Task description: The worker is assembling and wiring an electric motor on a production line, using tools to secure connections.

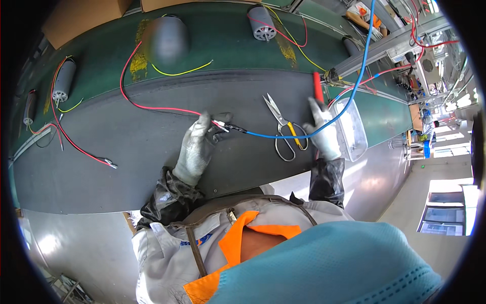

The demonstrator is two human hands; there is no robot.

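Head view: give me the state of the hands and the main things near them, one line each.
Left hand: gloved, closed at the red wire's end
Red wire: slack, curving
Right hand: gloved, thumb apart; whether it holds the red handle is unclear
Scissors: lying, blades slightly open
Blue cable: hanging in a curve
Clear bin: open-topped

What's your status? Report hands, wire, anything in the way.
Left hand holding red wire near its connector end. Right hand at red handle, grip unclear. Possibly in the way: scissors between hands, blue cable crossing over them.
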